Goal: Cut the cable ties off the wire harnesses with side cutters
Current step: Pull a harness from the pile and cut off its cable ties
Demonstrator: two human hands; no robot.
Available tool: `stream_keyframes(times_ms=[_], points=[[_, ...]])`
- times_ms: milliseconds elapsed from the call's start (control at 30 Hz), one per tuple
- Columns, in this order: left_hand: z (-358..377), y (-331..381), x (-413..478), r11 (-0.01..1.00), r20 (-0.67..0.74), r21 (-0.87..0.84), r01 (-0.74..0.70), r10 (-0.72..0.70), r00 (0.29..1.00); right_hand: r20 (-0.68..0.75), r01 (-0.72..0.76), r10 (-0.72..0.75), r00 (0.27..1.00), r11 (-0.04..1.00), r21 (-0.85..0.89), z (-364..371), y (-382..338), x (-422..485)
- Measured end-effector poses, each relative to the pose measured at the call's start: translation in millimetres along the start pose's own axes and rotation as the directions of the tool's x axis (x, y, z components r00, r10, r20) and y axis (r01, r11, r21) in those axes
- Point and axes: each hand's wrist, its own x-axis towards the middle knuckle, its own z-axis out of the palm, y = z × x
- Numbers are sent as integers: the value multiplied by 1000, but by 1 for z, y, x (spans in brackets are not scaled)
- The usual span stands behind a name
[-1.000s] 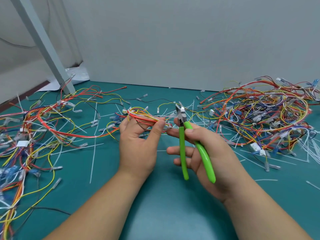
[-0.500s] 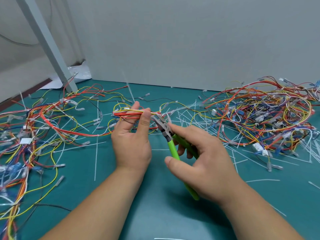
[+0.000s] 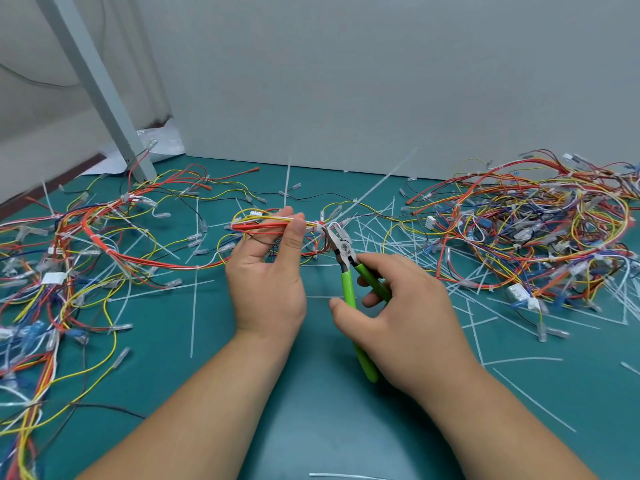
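My left hand pinches a bundle of red, yellow and white wires between thumb and fingers, holding it a little above the teal table. My right hand grips the green-handled side cutters. Their jaws point up and left and sit at a white cable tie on the bundle, just right of my left thumb. The tie's long tail sticks up and right from there.
A big tangle of wire harnesses fills the right back of the table, another tangle spreads over the left. Cut white ties litter the middle. A grey slanted post stands at back left.
My right hand turned the cutters from upright to slanting left and brought the jaws to the tie on the bundle. My left hand lifted the bundle slightly and stretched it out.
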Motion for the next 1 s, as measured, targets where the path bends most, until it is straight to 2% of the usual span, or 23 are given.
stream_keyframes(times_ms=[200, 733, 1000], points=[[1, 1, -1, 999, 28, 38, 3, -4, 1000, 0, -3, 3, 1000, 1000, 27, 2, 2, 0], [2, 2, 0, 1000, 32, 8, 5, -5, 999, -2, 2, -2, 1000, 999, 39, 2, 5, 0], [3, 2, -1, 1000, 57, 11, -7, 7, 998, 23, 12, -13, 1000, 1000, 4, 1, 7, 2]])
